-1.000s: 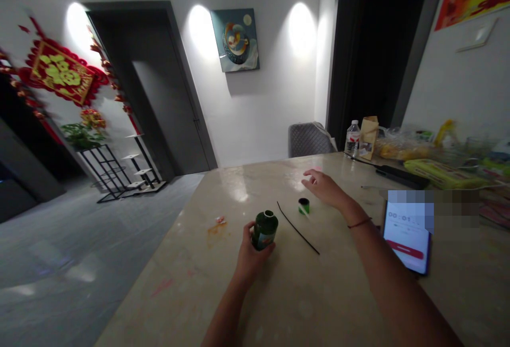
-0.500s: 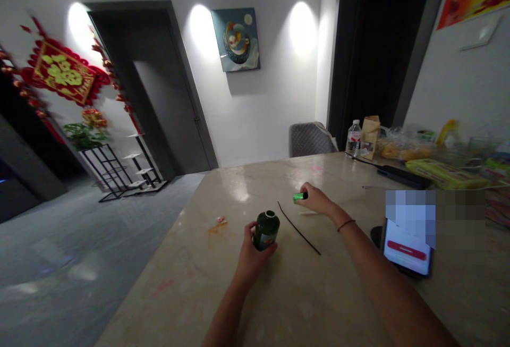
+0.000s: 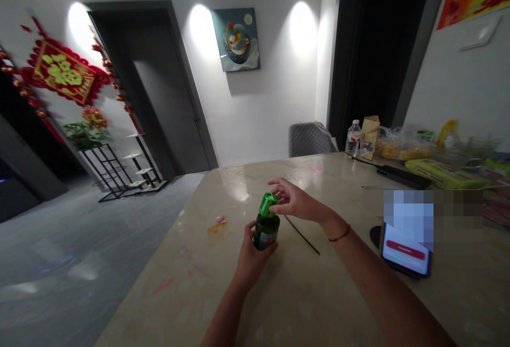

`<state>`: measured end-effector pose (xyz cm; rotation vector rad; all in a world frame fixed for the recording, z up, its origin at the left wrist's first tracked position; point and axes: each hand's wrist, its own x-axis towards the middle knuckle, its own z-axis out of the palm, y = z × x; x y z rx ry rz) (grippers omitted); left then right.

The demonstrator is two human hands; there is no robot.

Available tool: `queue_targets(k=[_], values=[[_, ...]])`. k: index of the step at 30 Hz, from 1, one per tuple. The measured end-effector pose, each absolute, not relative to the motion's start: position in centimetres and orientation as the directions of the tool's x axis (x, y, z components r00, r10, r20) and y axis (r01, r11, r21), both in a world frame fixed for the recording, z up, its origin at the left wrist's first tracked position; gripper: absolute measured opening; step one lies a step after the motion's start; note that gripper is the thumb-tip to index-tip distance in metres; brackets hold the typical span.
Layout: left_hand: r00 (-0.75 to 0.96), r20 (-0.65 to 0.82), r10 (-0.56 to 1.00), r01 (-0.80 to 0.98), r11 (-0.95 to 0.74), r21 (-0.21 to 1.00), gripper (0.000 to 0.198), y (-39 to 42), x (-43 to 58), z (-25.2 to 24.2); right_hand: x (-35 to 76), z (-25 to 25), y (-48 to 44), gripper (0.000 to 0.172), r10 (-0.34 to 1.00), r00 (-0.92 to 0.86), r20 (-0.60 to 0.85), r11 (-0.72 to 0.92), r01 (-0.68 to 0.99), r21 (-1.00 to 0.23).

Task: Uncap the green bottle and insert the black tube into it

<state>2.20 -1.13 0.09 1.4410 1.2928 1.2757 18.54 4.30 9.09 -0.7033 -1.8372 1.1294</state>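
Note:
A small dark green bottle (image 3: 266,230) stands upright on the beige marble table (image 3: 311,304), and my left hand (image 3: 250,254) is wrapped round its lower part. My right hand (image 3: 292,201) pinches a bright green cap (image 3: 268,204) and holds it on the bottle's mouth, slightly tilted. A thin black stick (image 3: 303,236) lies on the table just right of the bottle, partly under my right wrist.
A phone (image 3: 405,251) with a lit screen lies at the right. A water bottle (image 3: 353,138), a paper bag (image 3: 370,136), a black remote (image 3: 402,176) and food packets crowd the far right edge. A grey chair (image 3: 309,139) stands behind the table. An orange stain (image 3: 217,227) marks the table's left side.
My right hand picked the green cap up from the table and carried it left onto the bottle's mouth. My left hand has kept hold of the bottle.

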Motion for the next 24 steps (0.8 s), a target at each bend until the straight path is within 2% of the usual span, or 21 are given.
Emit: queue_targets(k=[3, 6, 13, 18, 21, 24], values=[[-0.027, 0.144, 0.989, 0.178, -0.137, 0.974, 0.065, -1.2, 2.2, 0.1, 18.9, 9.4, 4.2, 0.043, 0.749, -0.524, 0.406, 0.553, 0.155, -0.819], [-0.021, 0.145, 0.989, 0.179, -0.139, 0.974, 0.065, -1.2, 2.1, -0.1, 19.6, 9.9, 4.0, 0.040, 0.726, -0.536, 0.431, 0.607, 0.203, -0.768], [0.010, 0.146, 0.989, 0.275, -0.143, 0.951, 0.063, -1.5, 2.6, -0.2, 21.3, 10.6, 3.9, 0.045, 0.706, -0.644, 0.295, 0.578, 0.282, -0.766], [0.022, 0.116, 0.993, 0.409, -0.115, 0.905, 0.061, -1.9, 3.3, -0.1, 21.2, 10.3, 4.0, 0.041, 0.746, -0.612, 0.261, 0.571, 0.387, -0.724], [0.029, 0.155, 0.988, 0.434, -0.152, 0.888, 0.058, -1.9, 3.5, -0.5, 20.4, 9.9, 4.0, 0.036, 0.779, -0.569, 0.265, 0.570, 0.464, -0.678], [0.009, 0.181, 0.983, 0.501, -0.161, 0.850, 0.056, -1.7, 3.4, -0.8, 19.7, 9.4, 3.9, 0.036, 0.778, -0.589, 0.219, 0.541, 0.452, -0.709]])
